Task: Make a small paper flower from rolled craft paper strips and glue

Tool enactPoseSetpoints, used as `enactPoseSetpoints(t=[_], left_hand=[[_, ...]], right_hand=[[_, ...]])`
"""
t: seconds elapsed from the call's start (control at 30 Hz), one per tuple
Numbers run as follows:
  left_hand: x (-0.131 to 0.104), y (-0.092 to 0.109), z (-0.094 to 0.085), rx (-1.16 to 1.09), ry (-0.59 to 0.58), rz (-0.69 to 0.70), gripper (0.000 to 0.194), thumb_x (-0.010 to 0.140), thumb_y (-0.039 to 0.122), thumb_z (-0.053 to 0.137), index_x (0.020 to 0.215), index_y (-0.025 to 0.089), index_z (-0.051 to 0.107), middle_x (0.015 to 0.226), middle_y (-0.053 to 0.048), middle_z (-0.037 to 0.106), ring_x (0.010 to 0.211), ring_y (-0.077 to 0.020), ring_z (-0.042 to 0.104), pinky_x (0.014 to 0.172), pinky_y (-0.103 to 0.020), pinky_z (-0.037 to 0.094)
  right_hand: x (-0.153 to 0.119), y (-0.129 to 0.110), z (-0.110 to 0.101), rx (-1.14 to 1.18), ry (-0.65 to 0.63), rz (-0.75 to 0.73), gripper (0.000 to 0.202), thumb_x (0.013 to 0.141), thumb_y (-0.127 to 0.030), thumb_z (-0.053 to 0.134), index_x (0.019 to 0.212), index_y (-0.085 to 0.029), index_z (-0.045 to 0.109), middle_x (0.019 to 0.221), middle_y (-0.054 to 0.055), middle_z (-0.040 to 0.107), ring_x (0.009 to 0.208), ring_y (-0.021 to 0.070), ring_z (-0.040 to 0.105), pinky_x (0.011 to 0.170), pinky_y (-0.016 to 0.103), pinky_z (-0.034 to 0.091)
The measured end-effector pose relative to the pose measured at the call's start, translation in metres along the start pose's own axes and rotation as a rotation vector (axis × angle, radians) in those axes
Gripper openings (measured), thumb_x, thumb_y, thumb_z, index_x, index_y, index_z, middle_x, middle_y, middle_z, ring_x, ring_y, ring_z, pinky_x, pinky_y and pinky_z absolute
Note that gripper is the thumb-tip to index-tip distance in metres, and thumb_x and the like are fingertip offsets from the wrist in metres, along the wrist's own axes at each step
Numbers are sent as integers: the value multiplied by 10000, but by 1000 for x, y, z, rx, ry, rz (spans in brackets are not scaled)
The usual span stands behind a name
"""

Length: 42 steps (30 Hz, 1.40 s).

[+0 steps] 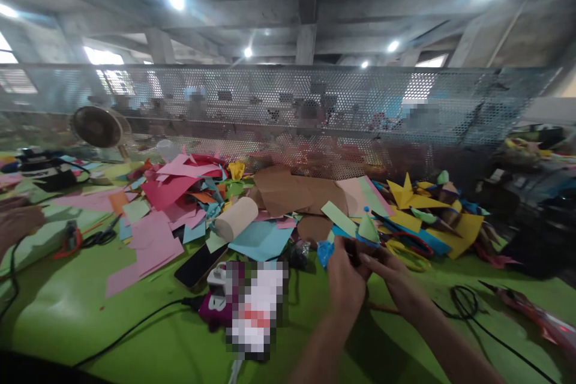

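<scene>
Over the green table, both my hands are closed around a small paper craft piece. Its pale green paper cone hat, with a blue ball on the tip and a blue band at the base, sticks up above my fingers. Below the hat the piece looks dark and is mostly hidden by my hands. My left hand grips it from the left, beside a crumpled blue piece. From the right, my right hand pinches it with thumb and fingers. Yellow-handled scissors lie just beyond my right hand.
Coloured paper, a paper roll and brown sheets cover the back. A dark phone and purple power strip lie left of my hands. A red glue gun with cord lies right. Another person's hand is far left.
</scene>
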State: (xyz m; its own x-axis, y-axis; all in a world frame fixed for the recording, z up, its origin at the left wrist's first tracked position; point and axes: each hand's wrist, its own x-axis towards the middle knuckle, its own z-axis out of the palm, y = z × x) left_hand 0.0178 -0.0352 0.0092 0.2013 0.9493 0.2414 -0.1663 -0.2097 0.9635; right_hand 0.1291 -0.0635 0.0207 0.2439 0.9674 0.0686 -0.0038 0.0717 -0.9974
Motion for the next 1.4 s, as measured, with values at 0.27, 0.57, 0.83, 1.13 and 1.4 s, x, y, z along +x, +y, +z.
enactPoseSetpoints(t=[0.27, 0.57, 0.83, 1.13, 1.4], left_hand=[[7, -7, 3, -534, -114, -326, 435, 621, 244, 766, 979, 209, 521, 898, -29, 654, 785, -170, 636, 691, -261, 474], [5, 4, -7, -541, -211, -478, 449, 762, 483, 718, 1116, 233, 600, 934, -33, 646, 747, -136, 597, 651, -235, 471], [4, -5, -5, -706, -332, -526, 413, 765, 526, 721, 1046, 246, 608, 929, -29, 681, 786, -161, 657, 586, -213, 496], [4, -4, -5, -763, -354, -571, 388, 761, 522, 740, 972, 236, 585, 827, 3, 664, 718, -141, 654, 570, -198, 493], [5, -3, 1, -725, -354, -605, 592, 658, 717, 706, 957, 212, 626, 814, -23, 652, 626, -142, 583, 549, -239, 484]], right_hand=[[5, 9, -8, 56, 80, -16, 446, 629, -565, 840, 912, -224, 784, 952, 90, 787, 977, 323, 696, 989, 491, 475], [-6, 12, -13, 27, 88, 23, 473, 619, -573, 848, 949, -239, 790, 997, 90, 782, 1012, 322, 679, 1002, 501, 469], [-19, 12, -12, 106, 110, 355, 482, 613, -560, 849, 1002, -303, 724, 1091, 58, 736, 990, 332, 674, 688, 472, 607], [-21, 16, -11, 84, 122, 296, 431, 629, -552, 835, 934, -276, 706, 1007, 46, 739, 860, 271, 679, 625, 422, 616], [-12, 27, -27, -42, 76, 156, 459, 572, -589, 845, 893, -270, 770, 913, 88, 773, 836, 347, 702, 723, 506, 595]])
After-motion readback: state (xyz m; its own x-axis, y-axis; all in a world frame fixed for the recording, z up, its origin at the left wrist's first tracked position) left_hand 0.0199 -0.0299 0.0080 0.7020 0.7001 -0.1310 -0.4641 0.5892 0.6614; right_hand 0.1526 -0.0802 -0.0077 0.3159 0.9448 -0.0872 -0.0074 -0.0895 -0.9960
